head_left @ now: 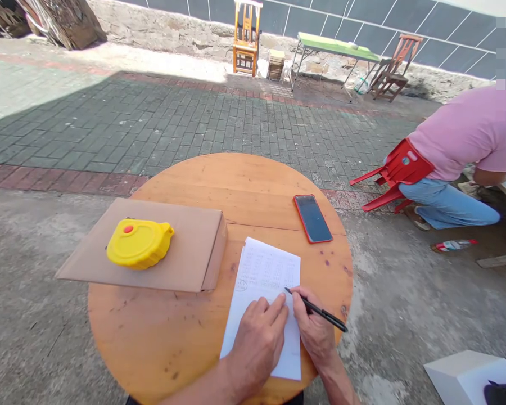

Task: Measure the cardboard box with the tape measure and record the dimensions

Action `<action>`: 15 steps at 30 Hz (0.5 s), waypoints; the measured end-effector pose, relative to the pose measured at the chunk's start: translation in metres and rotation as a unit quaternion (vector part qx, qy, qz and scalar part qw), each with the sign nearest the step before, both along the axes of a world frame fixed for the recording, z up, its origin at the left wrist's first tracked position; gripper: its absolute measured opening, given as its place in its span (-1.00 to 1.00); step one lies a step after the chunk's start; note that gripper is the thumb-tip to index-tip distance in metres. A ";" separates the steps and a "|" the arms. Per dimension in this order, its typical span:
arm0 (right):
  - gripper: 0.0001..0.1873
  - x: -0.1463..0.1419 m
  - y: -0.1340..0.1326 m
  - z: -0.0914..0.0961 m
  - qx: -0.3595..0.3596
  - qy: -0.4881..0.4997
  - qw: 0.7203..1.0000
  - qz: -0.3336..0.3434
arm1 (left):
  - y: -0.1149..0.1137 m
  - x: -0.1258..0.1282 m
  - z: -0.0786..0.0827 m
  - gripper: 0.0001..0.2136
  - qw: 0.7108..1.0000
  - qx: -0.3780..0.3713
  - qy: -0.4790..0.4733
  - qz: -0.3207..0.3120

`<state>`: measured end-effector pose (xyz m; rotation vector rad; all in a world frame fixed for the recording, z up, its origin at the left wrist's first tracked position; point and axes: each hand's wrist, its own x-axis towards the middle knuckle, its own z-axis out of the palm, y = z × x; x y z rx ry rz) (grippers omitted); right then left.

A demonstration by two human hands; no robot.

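Note:
A white sheet of paper (231,337) with rows of handwriting lies on the round wooden table (160,343) in front of me. My left hand (261,337) rests flat on the sheet, fingers extended and pointing up the page, holding nothing. In my right hand (314,326), at the sheet's right edge, is a black pen (329,318), gripped between thumb and fingers. The pen's tip points left, over or on the paper just below the written lines; whether it touches I cannot tell.
A cardboard box (185,236) on the table's left carries a yellow tape measure (139,243). A phone (312,218) in a red case lies right of the paper. A person in a pink shirt (468,129) sits on a red chair (409,163) at right, near a plastic bottle (453,245).

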<state>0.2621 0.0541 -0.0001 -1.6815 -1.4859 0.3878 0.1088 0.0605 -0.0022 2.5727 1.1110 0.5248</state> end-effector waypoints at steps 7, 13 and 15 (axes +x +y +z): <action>-0.84 0.000 -0.001 -0.002 -0.004 -0.007 1.000 0.006 | 0.000 0.000 0.001 -0.65 1.000 -0.002 0.001 -0.001; -0.83 -0.001 0.000 -0.001 -0.003 -0.003 1.000 0.002 | -0.001 0.000 0.000 -0.67 1.000 -0.016 0.006 -0.004; -0.83 -0.001 0.001 -0.001 0.000 -0.001 1.000 0.005 | -0.002 -0.001 0.000 -0.68 1.000 -0.019 0.005 -0.004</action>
